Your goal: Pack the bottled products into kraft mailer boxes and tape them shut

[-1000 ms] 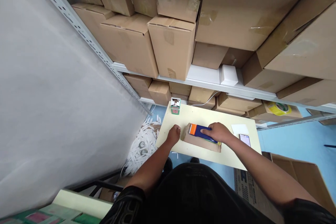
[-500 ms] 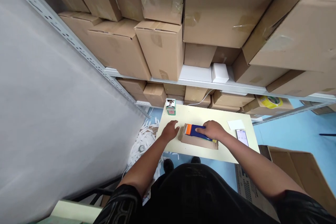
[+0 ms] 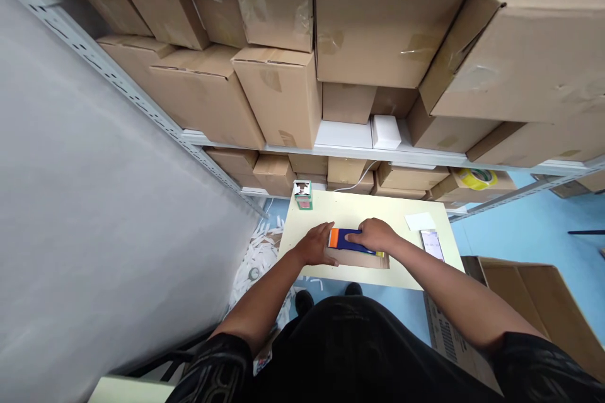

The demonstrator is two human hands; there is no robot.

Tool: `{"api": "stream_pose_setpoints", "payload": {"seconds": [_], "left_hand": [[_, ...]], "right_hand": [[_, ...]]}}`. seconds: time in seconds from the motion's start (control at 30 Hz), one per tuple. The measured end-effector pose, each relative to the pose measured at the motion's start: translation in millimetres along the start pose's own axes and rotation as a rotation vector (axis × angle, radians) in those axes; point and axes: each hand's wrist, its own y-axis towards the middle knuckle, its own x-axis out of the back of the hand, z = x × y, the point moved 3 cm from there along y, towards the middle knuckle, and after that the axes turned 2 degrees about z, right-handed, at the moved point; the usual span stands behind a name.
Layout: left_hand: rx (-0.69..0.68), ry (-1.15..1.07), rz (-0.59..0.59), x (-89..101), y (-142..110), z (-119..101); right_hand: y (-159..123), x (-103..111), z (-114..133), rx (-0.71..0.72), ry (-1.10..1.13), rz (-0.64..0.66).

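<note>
A slim blue box with an orange end (image 3: 350,240) lies over an open brown cardboard box (image 3: 362,258) on the small table. My right hand (image 3: 375,235) is closed on the blue box from the right, its thumb across the top face. At the left end of the cardboard box, my left hand (image 3: 316,245) spans the width, fingers on the far side and thumb on the near side. That hand hides the cardboard's left end. How far the blue box sits inside the cardboard I cannot tell.
The pale yellow table (image 3: 293,227) carries a small green box (image 3: 303,196), a white card (image 3: 420,221) and a phone (image 3: 432,244). Shelves with cardboard boxes (image 3: 278,94) rise behind it. White paper strips (image 3: 253,261) litter the floor at left; a large open carton (image 3: 534,302) stands at right.
My left hand has opened from a fist and moved right, around the left end of the cardboard box. My right hand keeps its hold on the blue box. The camera view has shifted.
</note>
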Motion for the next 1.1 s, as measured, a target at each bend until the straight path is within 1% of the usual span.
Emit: {"api": "stream_pose_setpoints", "payload": {"seconds": [0.17, 0.3, 0.43, 0.63, 0.73, 0.87, 1.03, 1.1], "left_hand": [[-0.099, -0.001, 0.009, -4.5, -5, 0], [-0.132, -0.002, 0.001, -5.0, -4, -4], [-0.098, 0.002, 0.008, 0.1, 1, -5], [-0.058, 0.043, 0.02, 9.4, 17, -5], [-0.045, 0.036, 0.006, 13.2, 20, -4], [-0.015, 0.063, 0.0, 17.2, 17, -1], [-0.065, 0.08, -0.01, 19.9, 14, -5], [-0.062, 0.087, -0.004, 21.7, 14, -7]], "right_hand": [[-1, 1, 0, -0.011, 0.006, 0.0], [2, 3, -2, 0.005, -0.004, -0.014], [4, 6, -3, 0.011, 0.002, -0.021], [3, 17, -11, 0.02, 0.013, 0.006], [-1, 22, -26, 0.004, 0.014, 0.002], [-8, 26, -54, -0.026, 0.059, 0.003], [-17, 27, -87, -0.002, 0.103, -0.009], [-20, 27, -105, 0.0, 0.117, -0.017]]}}
